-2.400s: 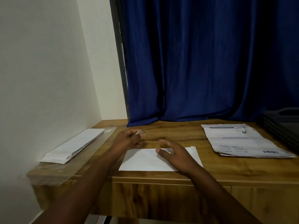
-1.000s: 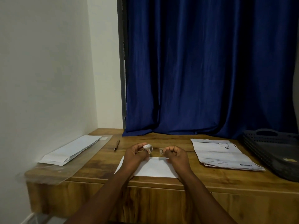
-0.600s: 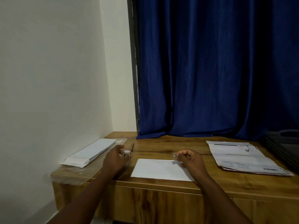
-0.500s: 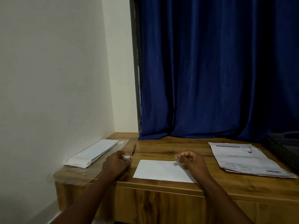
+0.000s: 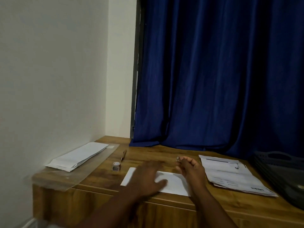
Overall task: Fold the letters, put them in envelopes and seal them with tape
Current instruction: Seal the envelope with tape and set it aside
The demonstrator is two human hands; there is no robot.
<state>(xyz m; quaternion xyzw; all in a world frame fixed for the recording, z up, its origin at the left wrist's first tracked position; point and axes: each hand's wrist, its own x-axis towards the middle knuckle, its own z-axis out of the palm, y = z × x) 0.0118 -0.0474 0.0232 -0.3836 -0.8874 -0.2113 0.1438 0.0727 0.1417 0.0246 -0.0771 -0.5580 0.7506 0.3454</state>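
Observation:
A white envelope [image 5: 174, 181] lies flat near the front edge of the wooden desk [image 5: 148, 155]. My left hand [image 5: 148, 176] is blurred and hovers over the envelope's left half, fingers spread and holding nothing. A small tape roll [image 5: 116, 166] stands on the desk just left of the envelope, apart from that hand. My right hand [image 5: 189, 167] is raised above the envelope's right part and pinches a short piece of tape [image 5: 178, 158] between thumb and fingertip.
A stack of white envelopes [image 5: 77, 156] lies on a clear plastic sheet [image 5: 69, 178] at the left by the wall. A pen [image 5: 123, 154] lies behind the tape roll. Printed letters [image 5: 230, 173] sit at the right, beside a dark tray [image 5: 283, 170]. A blue curtain [image 5: 213, 79] hangs behind.
My left hand has set the tape roll down on the desk and moved right over the envelope. My right hand still pinches the torn piece of tape.

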